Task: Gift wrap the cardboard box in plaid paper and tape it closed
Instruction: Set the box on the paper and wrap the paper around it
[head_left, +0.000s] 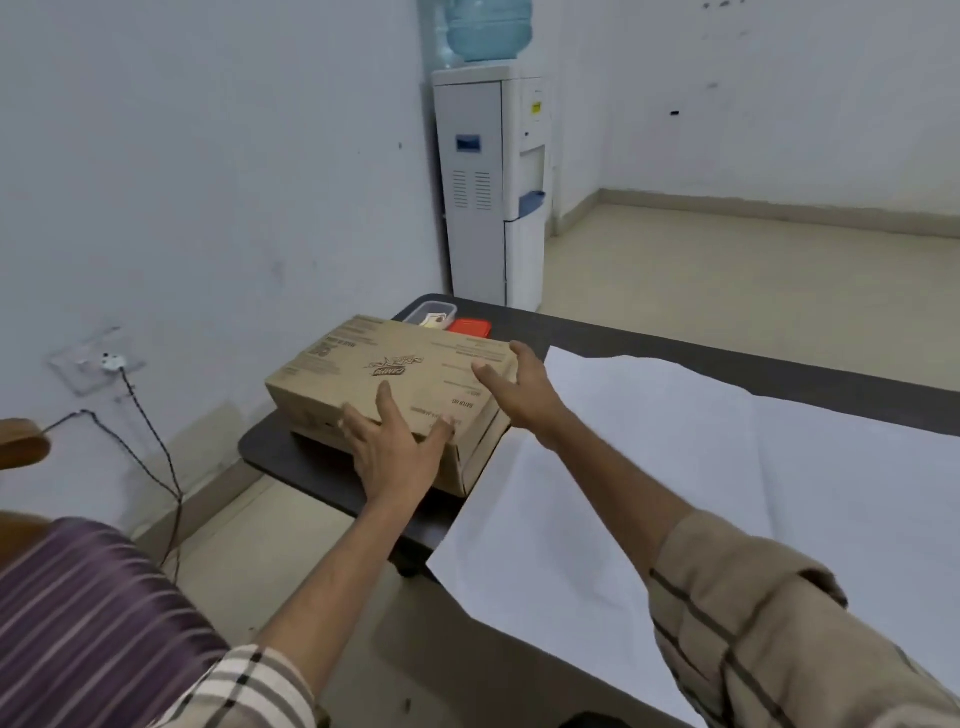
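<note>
Sleeves first: left sleeve (249, 686) and right sleeve (753, 623), both checked, sit closest to my view. Striped purple cloth (88, 613) is left of the box and much nearer me.

Wrapping paper (675, 467) lies flat to the right of the cardboard box (395, 364), white side up. No plaid visible to me, so I take the print to be face down. The box's near right corner meets or overlaps the paper edge; can't tell which. The box sits on the dark table (291, 457), printed face up.

Left hand (395, 447) is on the box's near end. Its fingers (385, 400) are spread and fairly straight, one lies over the top edge, and the thumb is at the near right corner. It is curled round nothing. Right hand (519, 389) is at the box's right top edge, thumb over the top face, fingers extended and loose. Firm contact is not certain.

Step, my read: get the box onto the paper. To do it well I'd press in from both ends with flat palms and lift rather than drag, so the sheet doesn't wrinkle. Then set it centred and square to the paper edges, leaving margin for the end folds.

Just behind the box are a clear container (431, 313) and a red lid (470, 327). I can't spot any tape. Water dispenser (493, 182) stands well beyond the box.
</note>
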